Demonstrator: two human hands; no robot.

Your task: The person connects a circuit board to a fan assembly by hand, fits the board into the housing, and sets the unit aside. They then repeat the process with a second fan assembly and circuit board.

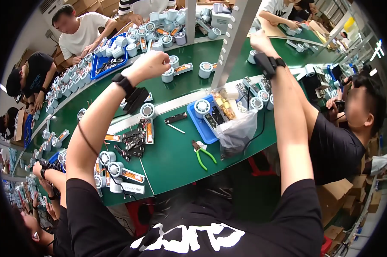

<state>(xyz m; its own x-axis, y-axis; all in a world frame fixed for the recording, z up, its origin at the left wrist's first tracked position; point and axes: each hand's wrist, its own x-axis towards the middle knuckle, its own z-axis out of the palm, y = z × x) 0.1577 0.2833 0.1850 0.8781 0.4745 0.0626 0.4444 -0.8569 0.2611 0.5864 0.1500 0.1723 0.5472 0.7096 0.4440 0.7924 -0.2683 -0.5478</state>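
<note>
Both my arms reach forward, raised over the green bench. My left hand (151, 66) is curled into a loose fist, and nothing sticks out of it. Just past its fingers stand pale blue handheld fans (173, 61), one with its handle laid open. My right hand (262, 42) is closed too, beside the metal post, with nothing visible in it. A pale blue fan head (252, 56) shows right under that hand. Nearer me lie green-handled cutters (204, 155), a dark handle part (176, 118) and a white stick (176, 128).
A blue tray (197, 125) holds a fan, dark parts and a plastic bag (238, 132). Several fans and black parts (135, 139) crowd the left of the bench. A perforated metal post (234, 45) rises ahead. Other people work across the bench and on both sides.
</note>
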